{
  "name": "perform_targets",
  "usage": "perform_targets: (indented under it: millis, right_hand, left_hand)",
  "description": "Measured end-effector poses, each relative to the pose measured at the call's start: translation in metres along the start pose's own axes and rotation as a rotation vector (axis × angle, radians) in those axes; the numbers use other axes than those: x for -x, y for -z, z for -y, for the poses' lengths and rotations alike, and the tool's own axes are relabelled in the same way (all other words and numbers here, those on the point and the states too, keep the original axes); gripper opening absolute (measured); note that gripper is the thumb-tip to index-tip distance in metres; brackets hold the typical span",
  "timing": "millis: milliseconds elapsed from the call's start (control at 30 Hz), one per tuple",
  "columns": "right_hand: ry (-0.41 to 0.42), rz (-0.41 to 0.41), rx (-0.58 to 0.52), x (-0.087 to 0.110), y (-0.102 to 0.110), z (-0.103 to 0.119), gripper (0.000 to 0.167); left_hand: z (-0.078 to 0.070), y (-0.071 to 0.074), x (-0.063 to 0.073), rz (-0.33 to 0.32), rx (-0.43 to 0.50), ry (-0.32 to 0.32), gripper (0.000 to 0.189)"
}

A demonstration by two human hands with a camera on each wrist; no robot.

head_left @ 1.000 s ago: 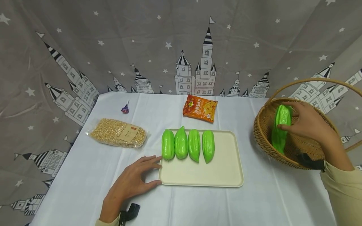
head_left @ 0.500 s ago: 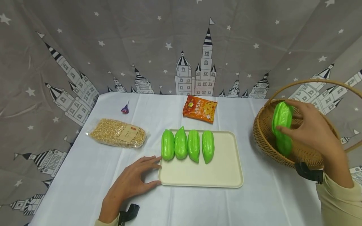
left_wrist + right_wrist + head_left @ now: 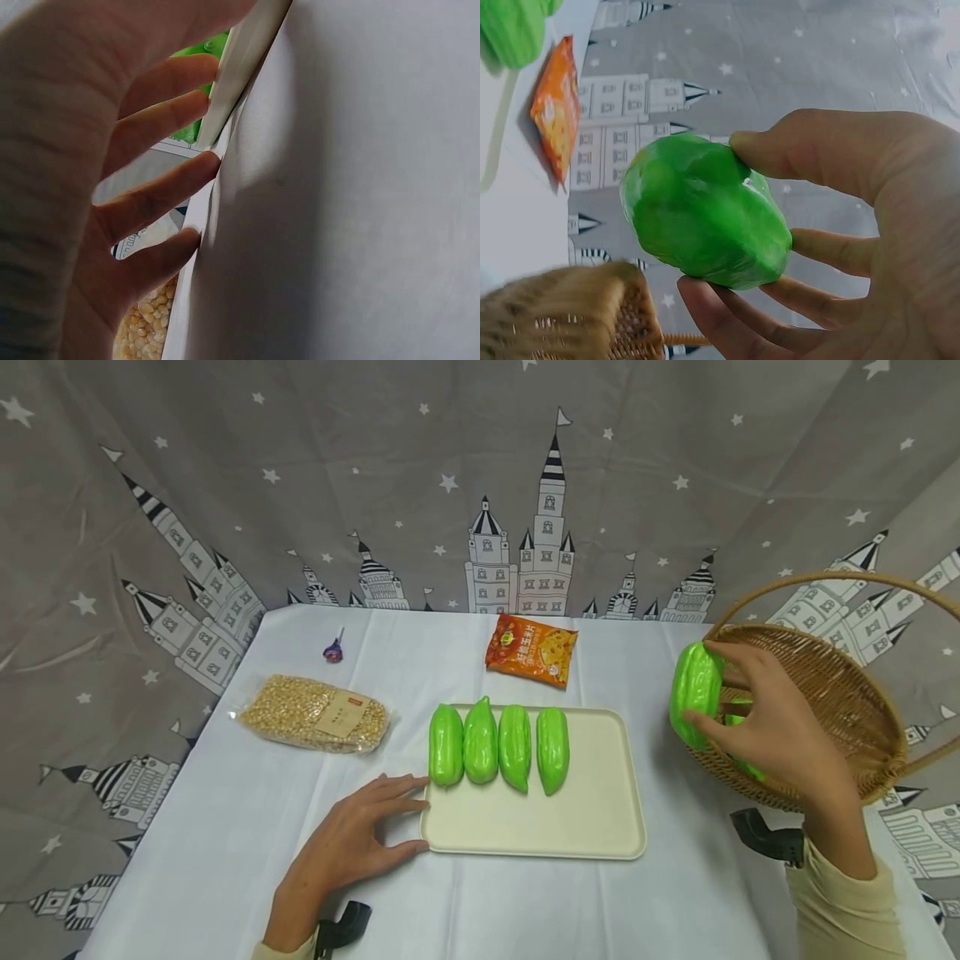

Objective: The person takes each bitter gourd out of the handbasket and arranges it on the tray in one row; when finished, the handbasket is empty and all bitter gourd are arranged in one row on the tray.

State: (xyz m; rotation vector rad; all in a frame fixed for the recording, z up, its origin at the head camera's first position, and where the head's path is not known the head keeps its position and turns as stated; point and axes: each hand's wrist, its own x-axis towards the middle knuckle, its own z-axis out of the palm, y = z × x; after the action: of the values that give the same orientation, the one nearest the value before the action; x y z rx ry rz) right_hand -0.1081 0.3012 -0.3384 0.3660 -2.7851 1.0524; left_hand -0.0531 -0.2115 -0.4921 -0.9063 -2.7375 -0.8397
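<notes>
My right hand (image 3: 772, 731) grips a shiny green bitter melon (image 3: 696, 693) between thumb and fingers, raised at the left rim of the wicker basket (image 3: 847, 693). In the right wrist view the melon (image 3: 705, 214) appears end-on, with the thumb on one side and fingers on the other. More green (image 3: 738, 718) shows inside the basket, partly hidden behind my hand. Several bitter melons (image 3: 481, 743) lie in a row on the left part of the cream tray (image 3: 585, 827). My left hand (image 3: 352, 835) rests beside that tray, spread fingertips at its left edge.
An orange snack packet (image 3: 531, 649) lies behind the tray. To the left are a clear bag of corn kernels (image 3: 311, 712) and a small purple-wrapped lollipop (image 3: 333, 649). The basket's tall handle (image 3: 840, 575) arches over it. A grey castle-print curtain (image 3: 375, 460) hangs behind the white table.
My right hand has lifted the bitter melon up out of the basket and moved left to its rim. The basket has tilted slightly. My left hand has stayed in place.
</notes>
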Motion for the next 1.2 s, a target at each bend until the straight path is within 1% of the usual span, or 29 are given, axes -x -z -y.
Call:
perform_targets:
  millis: [133,333,467,600,700,867,1033,1200]
  right_hand:
    - [0.023,-0.002,0.022,-0.003,-0.011,0.004,0.092]
    - [0.084,0.005,0.064,-0.008,-0.029,0.007,0.092]
    - [0.073,0.034,0.04,-0.011,-0.041,0.01,0.09]
    - [0.046,0.087,-0.046,-0.015,-0.055,0.01,0.089]
    - [0.019,0.134,-0.085,-0.018,-0.066,0.009,0.088]
    - [-0.019,0.212,-0.07,-0.022,-0.084,0.005,0.087]
    - [-0.038,0.295,-0.07,-0.025,-0.102,-0.002,0.084]
    - [-0.03,0.348,-0.05,-0.026,-0.116,-0.006,0.083]
  left_hand:
    - [0.0,-0.001,0.0,-0.02,-0.003,-0.02,0.049]
    - [0.0,-0.002,0.001,-0.022,-0.028,-0.012,0.05]
    - [0.0,-0.002,0.002,-0.024,-0.033,-0.004,0.048]
    - [0.002,-0.003,0.002,-0.03,-0.029,-0.005,0.047]
    - [0.003,-0.004,0.002,-0.033,-0.022,-0.01,0.046]
    - [0.003,-0.004,0.001,-0.048,-0.008,-0.027,0.045]
    - [0.004,-0.003,0.001,-0.072,-0.002,-0.047,0.045]
    - [0.005,-0.004,0.001,-0.062,0.003,-0.034,0.045]
